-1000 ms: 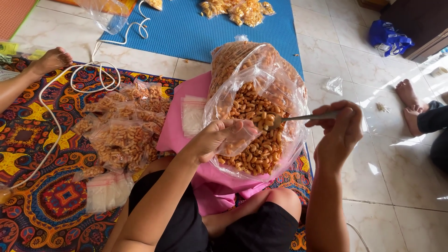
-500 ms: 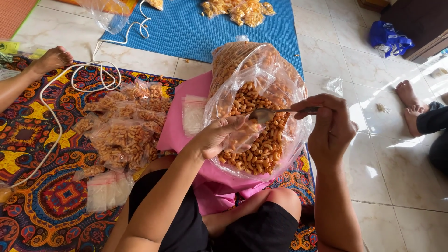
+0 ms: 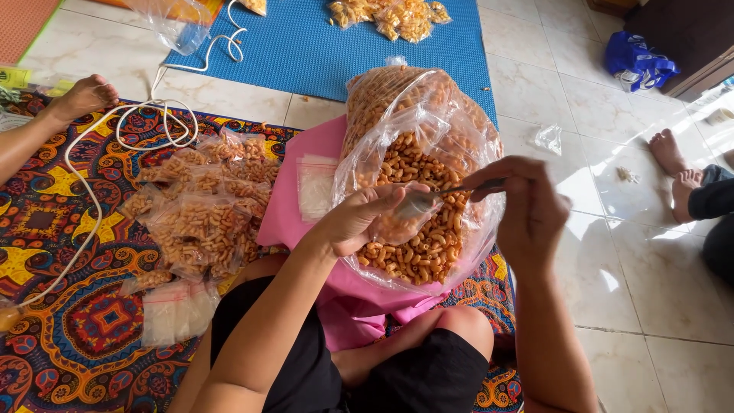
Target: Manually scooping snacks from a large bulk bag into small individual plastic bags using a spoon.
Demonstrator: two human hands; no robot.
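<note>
A large clear plastic bag [image 3: 459, 145] full of orange-brown curled snacks stands open in front of me on a pink cloth [image 3: 294, 222]. My left hand [image 3: 367, 218] holds a small clear bag [image 3: 405, 222] against the big bag's opening. My right hand [image 3: 524, 203] grips a metal spoon [image 3: 424, 200], its bowl tipped into the small bag's mouth.
A pile of filled small snack bags [image 3: 202, 206] lies to the left on a patterned mat, with empty small bags [image 3: 176, 310] nearer me. A white cord [image 3: 115, 149] loops across the mat. Another person's hand [image 3: 84, 95] rests at far left; someone's bare feet [image 3: 677, 164] are at right.
My right hand has swung the spoon from the right side of the big bag leftward to the small bag in my left hand. The left hand stayed in place.
</note>
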